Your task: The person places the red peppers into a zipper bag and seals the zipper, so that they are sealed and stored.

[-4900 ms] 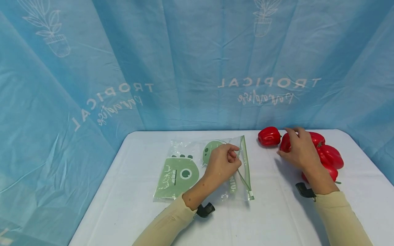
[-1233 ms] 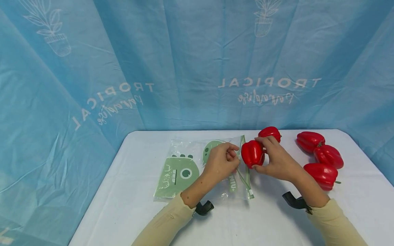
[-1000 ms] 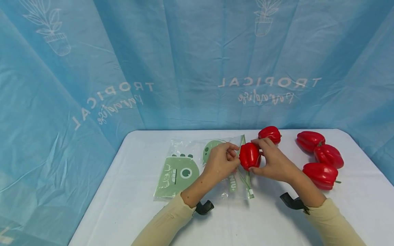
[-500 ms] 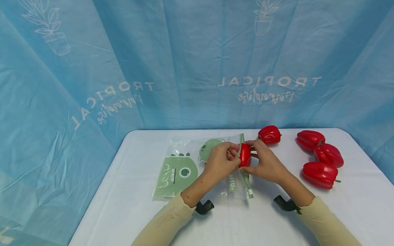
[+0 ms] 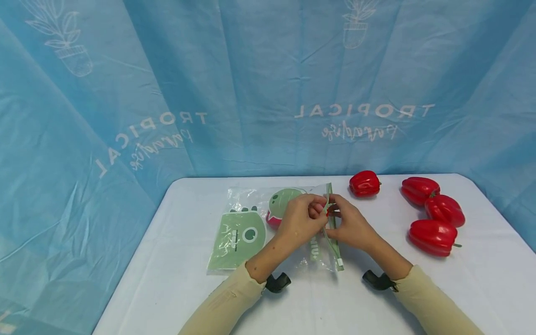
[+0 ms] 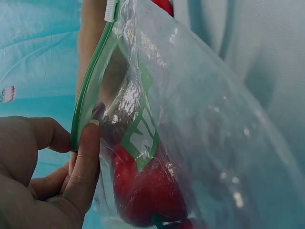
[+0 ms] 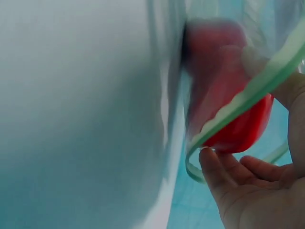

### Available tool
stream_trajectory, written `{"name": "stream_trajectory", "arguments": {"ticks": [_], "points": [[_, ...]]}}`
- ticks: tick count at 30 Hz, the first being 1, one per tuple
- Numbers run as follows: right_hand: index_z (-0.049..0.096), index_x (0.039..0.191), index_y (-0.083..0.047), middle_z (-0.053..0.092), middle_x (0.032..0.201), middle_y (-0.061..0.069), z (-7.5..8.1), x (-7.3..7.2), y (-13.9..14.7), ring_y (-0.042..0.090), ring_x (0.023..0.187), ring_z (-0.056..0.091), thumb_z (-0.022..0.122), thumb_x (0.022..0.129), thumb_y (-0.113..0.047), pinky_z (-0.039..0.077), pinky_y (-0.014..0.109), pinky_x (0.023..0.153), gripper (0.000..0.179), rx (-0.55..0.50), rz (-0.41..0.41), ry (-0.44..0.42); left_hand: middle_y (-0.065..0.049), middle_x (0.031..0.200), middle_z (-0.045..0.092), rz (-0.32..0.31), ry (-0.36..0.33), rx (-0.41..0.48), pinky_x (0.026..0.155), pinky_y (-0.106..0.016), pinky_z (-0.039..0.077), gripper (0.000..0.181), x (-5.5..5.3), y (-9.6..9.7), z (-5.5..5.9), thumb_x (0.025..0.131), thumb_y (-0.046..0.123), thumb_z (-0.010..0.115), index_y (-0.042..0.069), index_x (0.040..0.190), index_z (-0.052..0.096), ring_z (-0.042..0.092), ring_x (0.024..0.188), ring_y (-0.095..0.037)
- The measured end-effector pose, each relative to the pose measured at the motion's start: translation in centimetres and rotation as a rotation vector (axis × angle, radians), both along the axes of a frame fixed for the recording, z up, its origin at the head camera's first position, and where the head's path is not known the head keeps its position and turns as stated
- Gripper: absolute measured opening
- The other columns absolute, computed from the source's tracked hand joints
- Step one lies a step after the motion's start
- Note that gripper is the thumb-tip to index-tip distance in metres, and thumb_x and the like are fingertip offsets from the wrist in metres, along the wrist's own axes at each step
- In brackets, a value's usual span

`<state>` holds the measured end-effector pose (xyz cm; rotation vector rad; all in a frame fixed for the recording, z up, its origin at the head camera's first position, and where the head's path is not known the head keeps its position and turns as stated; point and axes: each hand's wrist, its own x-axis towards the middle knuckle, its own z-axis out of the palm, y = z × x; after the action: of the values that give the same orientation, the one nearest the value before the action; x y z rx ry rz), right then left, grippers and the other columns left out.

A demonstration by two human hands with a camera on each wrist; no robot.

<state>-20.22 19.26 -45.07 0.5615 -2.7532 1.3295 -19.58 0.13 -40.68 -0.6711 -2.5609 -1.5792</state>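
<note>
A clear zip bag (image 5: 238, 237) with green cartoon prints lies on the table. My left hand (image 5: 303, 216) pinches one lip of its mouth, beside the green zip strip (image 6: 90, 83). My right hand (image 5: 351, 225) reaches into the mouth, thumb and fingers round a red bell pepper (image 7: 243, 126). From the head that pepper is almost wholly hidden by the hands. Another bell pepper (image 7: 209, 47), blurred, lies deeper in the bag; its red edge shows beside the round print. The left wrist view has a bell pepper (image 6: 147, 191) behind the plastic; I cannot tell which.
A single bell pepper (image 5: 365, 184) lies at the back, right of the bag. Further right are a back pepper (image 5: 420, 190), a middle pepper (image 5: 445, 210) and a front pepper (image 5: 433, 237), close together. Blue curtain (image 5: 268, 93) hangs behind the white table (image 5: 176, 260).
My right hand has taken a pepper from the right-hand group and moved it left into the bag's mouth. Red now shows further left inside the bag. My left hand has stayed at the lip.
</note>
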Motion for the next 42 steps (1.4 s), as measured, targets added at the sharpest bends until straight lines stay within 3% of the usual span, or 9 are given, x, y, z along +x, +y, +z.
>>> {"name": "stream_trajectory", "arguments": {"ticks": [5, 13, 22, 26, 32, 42], "points": [[0.05, 0.132, -0.004, 0.064, 0.13, 0.016, -0.6, -0.2, -0.4, 0.035, 0.121, 0.064, 0.091, 0.07, -0.006, 0.055, 0.051, 0.105, 0.074, -0.015, 0.006, -0.043, 0.0, 0.092, 0.067, -0.005, 0.0, -0.009, 0.069, -0.017, 0.057, 0.026, 0.0, 0.0, -0.1, 0.089, 0.002, 0.074, 0.003, 0.116, 0.075, 0.06, 0.074, -0.007], [0.05, 0.135, -0.008, 0.063, 0.133, 0.014, -0.8, -0.2, -0.5, 0.036, 0.125, 0.063, 0.094, 0.068, -0.009, 0.054, 0.054, 0.106, 0.08, -0.021, 0.012, -0.083, 0.004, 0.09, 0.065, -0.004, -0.002, -0.012, 0.07, -0.018, 0.058, 0.026, 0.0, 0.0, -0.1, 0.09, 0.003, 0.075, 0.005, 0.116, 0.076, 0.061, 0.073, -0.007], [0.053, 0.131, -0.009, 0.061, 0.129, 0.01, -0.5, -0.5, 0.5, 0.03, 0.125, 0.062, 0.093, 0.077, -0.013, 0.052, 0.048, 0.109, 0.068, -0.056, 0.123, -0.079, 0.004, 0.09, 0.065, -0.008, 0.001, -0.014, 0.069, -0.018, 0.058, 0.026, -0.1, -0.1, -0.2, 0.091, 0.004, 0.075, 0.006, 0.116, 0.075, 0.061, 0.073, -0.007], [0.052, 0.138, -0.004, 0.06, 0.132, 0.012, -0.2, -0.6, 1.6, 0.032, 0.125, 0.064, 0.091, 0.079, -0.01, 0.052, 0.051, 0.109, 0.071, -0.069, 0.157, -0.069, 0.003, 0.09, 0.065, -0.007, -0.005, -0.011, 0.067, -0.018, 0.058, 0.027, -0.1, -0.1, -0.2, 0.092, 0.004, 0.075, 0.006, 0.118, 0.075, 0.063, 0.072, -0.006], [0.053, 0.141, 0.001, 0.061, 0.137, 0.019, 0.9, -0.8, 2.9, 0.04, 0.124, 0.064, 0.093, 0.081, -0.015, 0.053, 0.058, 0.106, 0.074, -0.05, 0.113, 0.007, 0.003, 0.09, 0.066, -0.013, -0.019, -0.007, 0.068, -0.019, 0.059, 0.027, -0.2, -0.1, -0.2, 0.092, 0.004, 0.075, 0.006, 0.12, 0.074, 0.064, 0.072, -0.006], [0.058, 0.136, 0.001, 0.064, 0.13, 0.018, 1.3, -2.0, 4.6, 0.038, 0.118, 0.065, 0.095, 0.076, -0.007, 0.058, 0.058, 0.097, 0.071, 0.104, -0.098, 0.323, 0.004, 0.089, 0.065, -0.001, -0.013, -0.016, 0.067, -0.019, 0.058, 0.026, -0.2, -0.1, -0.2, 0.093, 0.005, 0.074, 0.007, 0.119, 0.075, 0.063, 0.073, -0.007]]}}
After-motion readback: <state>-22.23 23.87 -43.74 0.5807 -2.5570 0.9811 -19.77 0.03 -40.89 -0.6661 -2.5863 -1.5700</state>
